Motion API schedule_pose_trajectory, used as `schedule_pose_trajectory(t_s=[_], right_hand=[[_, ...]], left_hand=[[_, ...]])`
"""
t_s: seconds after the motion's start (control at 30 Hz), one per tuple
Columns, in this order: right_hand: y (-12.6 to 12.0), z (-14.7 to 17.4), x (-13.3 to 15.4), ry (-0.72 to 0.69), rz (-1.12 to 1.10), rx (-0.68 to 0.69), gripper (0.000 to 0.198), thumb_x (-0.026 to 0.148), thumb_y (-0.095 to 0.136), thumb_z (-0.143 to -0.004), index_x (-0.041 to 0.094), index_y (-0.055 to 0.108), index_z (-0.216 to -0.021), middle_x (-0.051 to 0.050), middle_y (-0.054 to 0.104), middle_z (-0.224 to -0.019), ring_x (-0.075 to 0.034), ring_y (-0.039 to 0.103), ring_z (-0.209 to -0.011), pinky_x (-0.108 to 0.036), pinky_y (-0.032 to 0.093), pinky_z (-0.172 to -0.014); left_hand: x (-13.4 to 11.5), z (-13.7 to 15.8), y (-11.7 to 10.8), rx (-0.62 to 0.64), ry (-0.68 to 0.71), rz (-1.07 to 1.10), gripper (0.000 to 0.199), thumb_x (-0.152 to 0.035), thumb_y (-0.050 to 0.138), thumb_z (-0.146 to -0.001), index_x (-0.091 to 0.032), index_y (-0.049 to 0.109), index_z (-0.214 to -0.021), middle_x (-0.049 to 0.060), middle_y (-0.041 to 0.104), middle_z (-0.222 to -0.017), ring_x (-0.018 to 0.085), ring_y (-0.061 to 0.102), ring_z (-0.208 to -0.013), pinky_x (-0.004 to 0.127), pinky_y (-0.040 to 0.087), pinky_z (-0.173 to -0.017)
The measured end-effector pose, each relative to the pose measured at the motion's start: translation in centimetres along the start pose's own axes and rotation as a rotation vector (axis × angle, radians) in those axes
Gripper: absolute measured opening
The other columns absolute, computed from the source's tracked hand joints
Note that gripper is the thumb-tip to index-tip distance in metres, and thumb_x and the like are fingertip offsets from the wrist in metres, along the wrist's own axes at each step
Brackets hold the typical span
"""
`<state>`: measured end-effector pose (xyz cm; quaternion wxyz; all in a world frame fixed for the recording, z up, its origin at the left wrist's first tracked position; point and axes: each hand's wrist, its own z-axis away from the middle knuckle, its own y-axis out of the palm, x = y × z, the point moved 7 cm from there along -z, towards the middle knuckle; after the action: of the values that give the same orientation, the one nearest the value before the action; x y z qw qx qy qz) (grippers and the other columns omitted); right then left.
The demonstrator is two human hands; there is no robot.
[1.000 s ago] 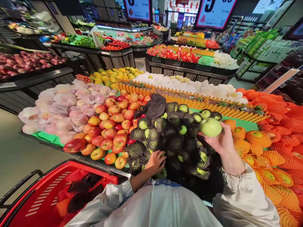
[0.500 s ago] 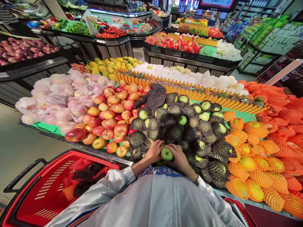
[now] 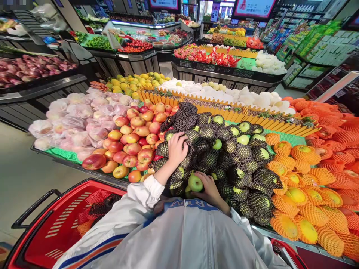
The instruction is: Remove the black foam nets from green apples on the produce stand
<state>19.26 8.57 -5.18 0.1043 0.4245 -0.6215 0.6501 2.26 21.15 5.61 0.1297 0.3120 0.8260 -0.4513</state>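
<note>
My right hand [image 3: 208, 188] is closed round a bare green apple [image 3: 195, 183] close to my body, at the front of the display. Another green apple shows partly below it. My left hand [image 3: 178, 149] reaches forward over the heap of green apples in black foam nets [image 3: 209, 158], its fingers somewhat bent and apart, with nothing visible in them. Just beyond its fingertips lies a pile of black foam nets [image 3: 185, 117]. Whether the fingertips touch a netted apple I cannot tell.
Red apples [image 3: 137, 138] lie to the left, bagged fruit [image 3: 75, 116] beyond them. Orange-netted fruit [image 3: 291, 194] fills the right side. A red shopping basket [image 3: 36, 239] with netted items stands at lower left. A low yellow fence [image 3: 224, 112] crosses behind the apples.
My left hand has left the green apple and moved forward and up over the netted apples. My right hand still holds the green apple. The view has shifted slightly.
</note>
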Motion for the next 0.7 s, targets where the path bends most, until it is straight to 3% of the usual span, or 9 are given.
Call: schedule_pose_trajectory(t_s=[0.07,0.17,0.3,0.37,0.47,0.6,0.7], right_hand=[[0.2,-0.4,-0.6,0.058,0.003,0.013,0.077,0.047,0.072,-0.084,0.021,0.040,-0.149,-0.017,0.055,-0.145,-0.034,0.054,-0.130,-0.049,0.041,-0.104],[0.3,-0.5,-1.1,0.073,0.018,0.021,0.079,0.048,0.073,-0.084,0.020,0.039,-0.150,-0.016,0.059,-0.138,-0.033,0.058,-0.124,-0.048,0.041,-0.103],[0.4,-0.3,-1.3,0.055,0.018,0.020,0.083,0.048,0.077,-0.080,0.023,0.040,-0.150,-0.014,0.061,-0.135,-0.032,0.059,-0.122,-0.046,0.042,-0.103],[0.4,-0.3,-1.3,0.053,0.010,0.019,0.084,0.048,0.077,-0.080,0.024,0.038,-0.151,-0.013,0.061,-0.136,-0.032,0.058,-0.123,-0.046,0.042,-0.103],[0.3,-0.2,-1.3,0.060,0.007,0.021,0.086,0.048,0.078,-0.080,0.024,0.037,-0.152,-0.014,0.061,-0.135,-0.033,0.059,-0.122,-0.049,0.041,-0.105],[0.3,0.0,-1.7,0.070,-0.039,-0.003,0.097,0.047,0.083,-0.075,0.024,0.032,-0.155,-0.016,0.058,-0.141,-0.034,0.057,-0.127,-0.050,0.040,-0.107],[0.6,0.2,-2.2,0.077,-0.112,-0.031,0.107,0.047,0.087,-0.070,0.023,0.028,-0.156,-0.017,0.052,-0.149,-0.035,0.051,-0.134,-0.052,0.039,-0.110]], left_hand=[[0.9,-2.7,-0.1,-0.021,-0.080,-0.012,0.028,-0.022,0.050,-0.093,-0.017,0.061,-0.118,0.012,0.058,-0.135,0.027,0.047,-0.128,0.044,0.036,-0.111],[2.0,-4.8,1.5,0.081,-0.148,-0.044,0.029,-0.030,0.049,-0.096,-0.017,0.062,-0.119,0.014,0.056,-0.139,0.030,0.046,-0.130,0.045,0.037,-0.111],[3.3,-5.3,4.6,0.296,-0.190,-0.141,0.042,-0.041,0.044,-0.100,-0.013,0.066,-0.122,0.019,0.057,-0.142,0.036,0.044,-0.135,0.053,0.033,-0.113],[3.6,-5.2,5.2,0.334,-0.188,-0.156,0.046,-0.041,0.046,-0.099,-0.009,0.062,-0.128,0.022,0.056,-0.143,0.037,0.043,-0.137,0.055,0.031,-0.114],[3.0,-5.2,3.5,0.219,-0.166,-0.069,0.048,-0.037,0.051,-0.097,-0.007,0.059,-0.133,0.023,0.054,-0.145,0.036,0.045,-0.137,0.055,0.033,-0.114],[-0.3,-2.8,-2.0,-0.051,0.000,0.270,0.038,-0.035,0.056,-0.095,-0.018,0.063,-0.129,0.014,0.060,-0.139,0.027,0.052,-0.132,0.047,0.037,-0.114],[-2.0,1.6,-3.7,-0.004,-0.009,0.593,0.023,-0.031,0.066,-0.090,-0.021,0.069,-0.111,0.008,0.068,-0.120,0.022,0.061,-0.117,0.041,0.045,-0.106]])
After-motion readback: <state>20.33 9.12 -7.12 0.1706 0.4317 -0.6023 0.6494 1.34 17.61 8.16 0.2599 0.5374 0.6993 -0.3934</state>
